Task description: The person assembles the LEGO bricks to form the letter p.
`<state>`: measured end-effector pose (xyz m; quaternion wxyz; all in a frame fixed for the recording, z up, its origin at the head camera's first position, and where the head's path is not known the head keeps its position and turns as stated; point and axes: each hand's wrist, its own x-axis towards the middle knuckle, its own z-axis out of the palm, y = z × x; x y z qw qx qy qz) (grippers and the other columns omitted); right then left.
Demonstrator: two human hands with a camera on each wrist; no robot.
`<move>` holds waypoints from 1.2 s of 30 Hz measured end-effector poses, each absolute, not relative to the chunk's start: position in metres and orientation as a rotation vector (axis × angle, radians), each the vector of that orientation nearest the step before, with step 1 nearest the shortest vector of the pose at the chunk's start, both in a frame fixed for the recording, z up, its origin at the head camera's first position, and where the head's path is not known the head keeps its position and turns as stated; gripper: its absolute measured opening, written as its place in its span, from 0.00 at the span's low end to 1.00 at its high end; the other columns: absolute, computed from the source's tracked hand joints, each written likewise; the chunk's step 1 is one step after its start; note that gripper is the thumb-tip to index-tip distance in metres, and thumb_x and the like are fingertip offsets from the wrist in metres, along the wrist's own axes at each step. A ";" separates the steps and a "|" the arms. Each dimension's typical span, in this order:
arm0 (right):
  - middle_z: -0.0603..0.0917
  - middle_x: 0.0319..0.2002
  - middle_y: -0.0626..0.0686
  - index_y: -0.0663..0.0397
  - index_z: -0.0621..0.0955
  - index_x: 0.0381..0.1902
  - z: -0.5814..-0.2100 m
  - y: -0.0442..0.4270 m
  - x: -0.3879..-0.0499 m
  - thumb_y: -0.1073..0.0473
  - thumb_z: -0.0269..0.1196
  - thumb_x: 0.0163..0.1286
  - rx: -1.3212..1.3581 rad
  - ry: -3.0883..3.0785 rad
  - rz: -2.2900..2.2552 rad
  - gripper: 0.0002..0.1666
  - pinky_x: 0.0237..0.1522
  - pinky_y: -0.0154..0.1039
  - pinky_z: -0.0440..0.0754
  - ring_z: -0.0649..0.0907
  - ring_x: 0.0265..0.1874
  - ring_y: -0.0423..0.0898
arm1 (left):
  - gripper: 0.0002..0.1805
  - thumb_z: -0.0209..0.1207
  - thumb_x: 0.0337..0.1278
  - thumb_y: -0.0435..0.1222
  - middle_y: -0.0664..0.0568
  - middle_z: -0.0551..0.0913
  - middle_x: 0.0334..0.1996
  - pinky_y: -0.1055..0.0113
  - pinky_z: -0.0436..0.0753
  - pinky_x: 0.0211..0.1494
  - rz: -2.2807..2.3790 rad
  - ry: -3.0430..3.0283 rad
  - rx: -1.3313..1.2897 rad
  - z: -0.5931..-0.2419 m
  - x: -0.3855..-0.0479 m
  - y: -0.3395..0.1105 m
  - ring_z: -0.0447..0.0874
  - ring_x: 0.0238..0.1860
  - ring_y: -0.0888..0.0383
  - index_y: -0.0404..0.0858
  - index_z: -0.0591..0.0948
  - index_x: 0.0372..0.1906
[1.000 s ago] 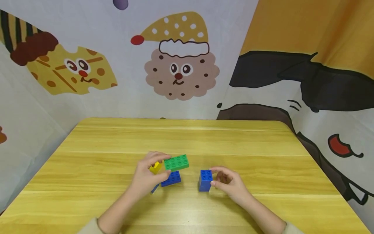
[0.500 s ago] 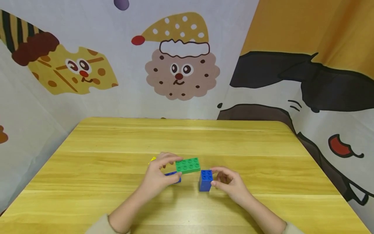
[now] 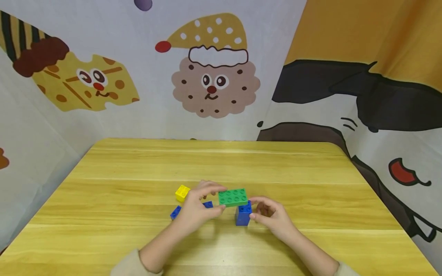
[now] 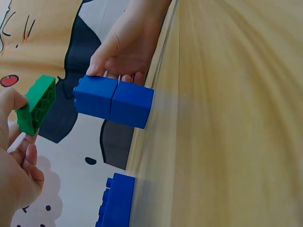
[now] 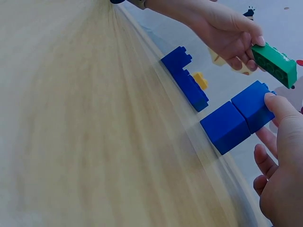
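A green brick (image 3: 233, 197) is pinched at its left end by my left hand (image 3: 197, 207), studs up. In the left wrist view the green brick (image 4: 38, 105) hangs above the level of the blue stack's top, with a gap between them. The stack is two blue blocks (image 3: 243, 217), one on the other, upright on the table. My right hand (image 3: 274, 216) grips the upper block between thumb and fingers from the right, as the right wrist view shows on the blue stack (image 5: 253, 105).
Left of the stack, partly behind my left hand, lies a long blue brick (image 3: 208, 204). Another blue brick (image 3: 175, 212) and a yellow brick (image 3: 182, 193) sit further left on the wooden table (image 3: 221, 165). A patterned cloth (image 3: 148, 122) hangs behind the table.
My left hand has carried the green brick rightward, from above the loose blue brick to over the blue stack's left part. The yellow brick has come into fuller view. My right hand stays still.
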<state>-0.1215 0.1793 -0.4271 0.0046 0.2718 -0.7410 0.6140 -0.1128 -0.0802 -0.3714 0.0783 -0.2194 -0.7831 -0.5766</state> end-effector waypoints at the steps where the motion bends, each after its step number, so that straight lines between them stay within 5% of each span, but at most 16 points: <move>1: 0.80 0.36 0.58 0.62 0.79 0.52 -0.427 0.179 -0.121 0.72 0.65 0.61 0.850 -2.322 1.925 0.20 0.26 0.33 0.73 0.75 0.28 0.42 | 0.22 0.71 0.40 0.29 0.64 0.82 0.45 0.54 0.71 0.42 -1.726 -2.344 -0.663 -0.371 -0.113 -0.079 0.74 0.44 0.46 0.45 0.85 0.47; 12: 0.78 0.29 0.52 0.61 0.80 0.51 -0.428 0.181 -0.122 0.73 0.66 0.59 0.848 -2.301 1.919 0.20 0.26 0.33 0.74 0.74 0.27 0.41 | 0.23 0.72 0.40 0.30 0.64 0.81 0.45 0.46 0.74 0.46 -1.796 -2.334 -0.695 -0.374 -0.115 -0.066 0.74 0.47 0.48 0.43 0.85 0.48; 21: 0.82 0.37 0.52 0.62 0.79 0.52 -0.427 0.180 -0.122 0.71 0.65 0.60 0.858 -2.315 1.954 0.20 0.32 0.32 0.75 0.76 0.31 0.42 | 0.23 0.71 0.41 0.29 0.65 0.80 0.44 0.48 0.70 0.46 -1.793 -2.373 -0.711 -0.375 -0.116 -0.057 0.73 0.46 0.47 0.41 0.84 0.49; 36: 0.81 0.35 0.53 0.63 0.78 0.53 -0.426 0.179 -0.122 0.71 0.66 0.60 0.861 -2.327 1.922 0.21 0.30 0.34 0.74 0.74 0.29 0.42 | 0.22 0.71 0.42 0.31 0.64 0.80 0.46 0.47 0.71 0.49 -1.815 -2.401 -0.730 -0.383 -0.120 -0.053 0.72 0.48 0.54 0.42 0.84 0.49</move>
